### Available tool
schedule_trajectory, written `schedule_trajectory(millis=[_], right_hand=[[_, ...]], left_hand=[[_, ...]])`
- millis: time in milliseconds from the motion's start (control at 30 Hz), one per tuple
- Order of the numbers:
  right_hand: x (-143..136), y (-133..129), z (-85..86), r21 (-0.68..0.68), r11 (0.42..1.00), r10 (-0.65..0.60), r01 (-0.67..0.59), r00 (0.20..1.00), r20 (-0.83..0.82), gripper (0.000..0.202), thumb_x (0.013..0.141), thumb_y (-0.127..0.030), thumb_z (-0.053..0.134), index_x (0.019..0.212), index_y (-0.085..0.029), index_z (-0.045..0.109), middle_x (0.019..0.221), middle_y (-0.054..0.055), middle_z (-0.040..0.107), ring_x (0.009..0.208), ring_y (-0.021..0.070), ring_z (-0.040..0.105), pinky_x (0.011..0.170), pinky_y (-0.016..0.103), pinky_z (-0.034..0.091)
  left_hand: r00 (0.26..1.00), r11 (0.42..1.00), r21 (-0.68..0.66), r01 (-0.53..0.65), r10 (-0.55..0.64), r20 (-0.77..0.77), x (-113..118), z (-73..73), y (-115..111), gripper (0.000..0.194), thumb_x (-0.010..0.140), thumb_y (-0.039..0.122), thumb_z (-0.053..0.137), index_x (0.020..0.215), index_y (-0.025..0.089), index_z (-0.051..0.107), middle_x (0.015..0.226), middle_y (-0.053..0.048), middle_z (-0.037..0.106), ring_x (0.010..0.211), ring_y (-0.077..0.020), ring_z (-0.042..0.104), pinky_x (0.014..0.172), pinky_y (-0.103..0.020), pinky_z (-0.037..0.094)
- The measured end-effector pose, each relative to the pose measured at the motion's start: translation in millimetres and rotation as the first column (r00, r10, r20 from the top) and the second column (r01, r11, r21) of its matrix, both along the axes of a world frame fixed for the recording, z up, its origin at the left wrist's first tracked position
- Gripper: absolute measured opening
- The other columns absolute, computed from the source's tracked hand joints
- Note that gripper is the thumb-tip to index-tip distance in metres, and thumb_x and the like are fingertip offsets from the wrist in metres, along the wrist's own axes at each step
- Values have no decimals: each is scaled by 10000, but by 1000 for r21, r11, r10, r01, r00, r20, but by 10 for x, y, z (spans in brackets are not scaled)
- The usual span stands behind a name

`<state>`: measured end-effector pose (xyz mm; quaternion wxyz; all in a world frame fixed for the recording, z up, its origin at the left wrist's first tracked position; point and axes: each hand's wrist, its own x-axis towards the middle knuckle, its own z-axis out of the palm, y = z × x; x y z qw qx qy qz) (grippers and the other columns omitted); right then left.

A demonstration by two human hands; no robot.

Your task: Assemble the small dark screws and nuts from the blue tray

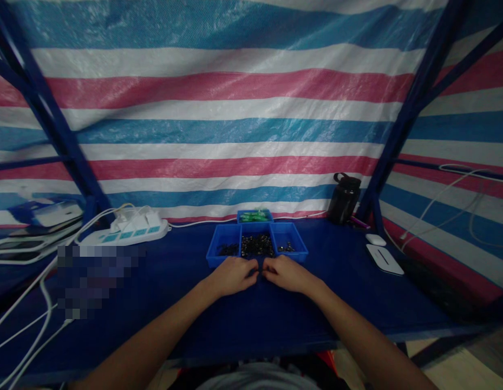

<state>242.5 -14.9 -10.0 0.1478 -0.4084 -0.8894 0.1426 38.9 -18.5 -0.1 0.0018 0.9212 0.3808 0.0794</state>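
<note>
My left hand (235, 275) and my right hand (286, 273) meet almost fingertip to fingertip over the table, just in front of a blue divided tray (257, 227). Both have their fingers pinched together; a small dark piece seems to be between them, too small to name. The tray's middle compartment holds a heap of small dark, shiny parts (257, 245). Fewer dark parts (229, 249) lie in the left compartment, and some small metallic pieces (286, 247) in the right one. Behind it, a smaller blue bin (255, 212) holds green items (253, 217).
A white power strip (129, 234) with plugs and cables lies at the back left, near stacked white-edged devices (27, 244). On the right stand a black bottle (344, 199), a small white case (375, 240) and a flat white device (384, 259). Blue metal posts (397, 132) frame the table.
</note>
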Motion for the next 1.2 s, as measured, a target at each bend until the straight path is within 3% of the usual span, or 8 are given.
schedule_trajectory(millis=[467,1200], right_hand=[[-26,-61,30,-102,988,96,-116,978,-183,116,858,-242,509,875,-169,598,622,-30,581,545,93,536,502,180,333],[-45,-56,77,2,1000,16,-16,992,-127,166,881,-305,504,872,-183,615,677,-5,632,609,119,563,550,203,320]], left_hand=[[998,999,-8,48,-48,-39,-6,-60,10,155,883,278,452,898,191,579,727,-24,652,672,-179,633,558,-222,384],[996,996,-8,87,-87,-20,10,-44,8,185,898,304,460,888,182,599,756,-30,668,692,-183,646,574,-225,406]])
